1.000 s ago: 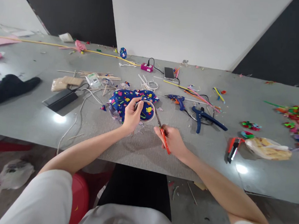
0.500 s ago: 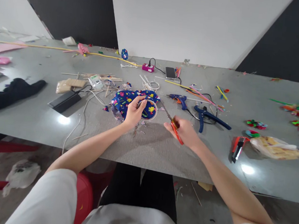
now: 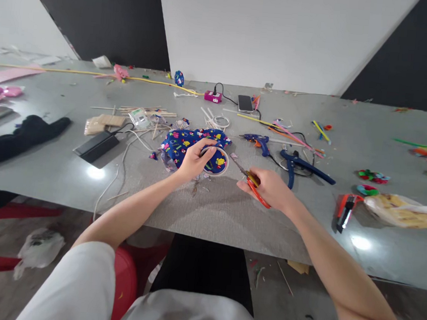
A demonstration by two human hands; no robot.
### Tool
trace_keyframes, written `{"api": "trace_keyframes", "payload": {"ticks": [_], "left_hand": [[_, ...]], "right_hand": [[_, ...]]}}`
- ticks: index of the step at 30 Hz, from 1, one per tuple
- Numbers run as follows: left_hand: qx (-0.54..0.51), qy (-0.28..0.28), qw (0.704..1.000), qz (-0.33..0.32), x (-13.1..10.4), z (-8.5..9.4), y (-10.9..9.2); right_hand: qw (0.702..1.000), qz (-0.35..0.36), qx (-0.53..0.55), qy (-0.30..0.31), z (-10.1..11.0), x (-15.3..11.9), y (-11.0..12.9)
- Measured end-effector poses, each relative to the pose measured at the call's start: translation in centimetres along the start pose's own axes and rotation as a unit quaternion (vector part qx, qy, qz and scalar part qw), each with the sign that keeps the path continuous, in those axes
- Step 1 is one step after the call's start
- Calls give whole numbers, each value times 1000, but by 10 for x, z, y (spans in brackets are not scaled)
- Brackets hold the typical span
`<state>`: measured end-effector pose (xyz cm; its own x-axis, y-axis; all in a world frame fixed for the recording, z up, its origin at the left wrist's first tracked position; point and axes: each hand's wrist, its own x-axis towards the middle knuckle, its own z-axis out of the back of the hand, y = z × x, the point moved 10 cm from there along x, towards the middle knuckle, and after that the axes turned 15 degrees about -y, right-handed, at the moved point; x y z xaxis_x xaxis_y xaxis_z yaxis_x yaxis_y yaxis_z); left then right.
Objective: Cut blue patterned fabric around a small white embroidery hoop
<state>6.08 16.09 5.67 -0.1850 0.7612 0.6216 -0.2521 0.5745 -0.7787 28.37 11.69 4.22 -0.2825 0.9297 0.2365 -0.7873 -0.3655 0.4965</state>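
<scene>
My left hand (image 3: 195, 162) grips a white ring (image 3: 227, 167) with blue patterned fabric (image 3: 218, 161) inside it, thumb lying over the ring's left side. Behind it, a larger piece of blue cloth (image 3: 177, 142) with colourful prints lies on the table. To the right, my right hand (image 3: 269, 187) is closed on orange-handled scissors (image 3: 257, 191), whose blades point up and left toward the ring without visibly touching it. Small scraps (image 3: 196, 183) lie just below the ring.
Beyond the right hand are a blue glue gun (image 3: 258, 142) and a blue cutting tool (image 3: 306, 168). A red utility knife (image 3: 346, 213) and a plastic bag (image 3: 399, 210) lie at the right. A black box (image 3: 97, 146), wooden sticks (image 3: 143, 110) and black cloth (image 3: 24, 136) are at the left.
The view has shifted slightly. The ring shows rounder and tilted more toward the camera in my left hand, while the scissors in my right hand have moved slightly right.
</scene>
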Motion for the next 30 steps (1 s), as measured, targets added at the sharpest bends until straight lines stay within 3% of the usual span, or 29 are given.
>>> {"api": "trace_keyframes", "payload": {"ticks": [13, 20, 30], "left_hand": [[-15, 14, 999, 29, -2, -3, 11], [-2, 55, 998, -7, -6, -8, -3], [8, 101, 994, -35, -7, -14, -6]], "right_hand": [[1000, 13, -5, -7, 3, 0, 1], [1000, 16, 16, 7, -1, 0, -2], [999, 41, 22, 17, 3, 0, -1]]}}
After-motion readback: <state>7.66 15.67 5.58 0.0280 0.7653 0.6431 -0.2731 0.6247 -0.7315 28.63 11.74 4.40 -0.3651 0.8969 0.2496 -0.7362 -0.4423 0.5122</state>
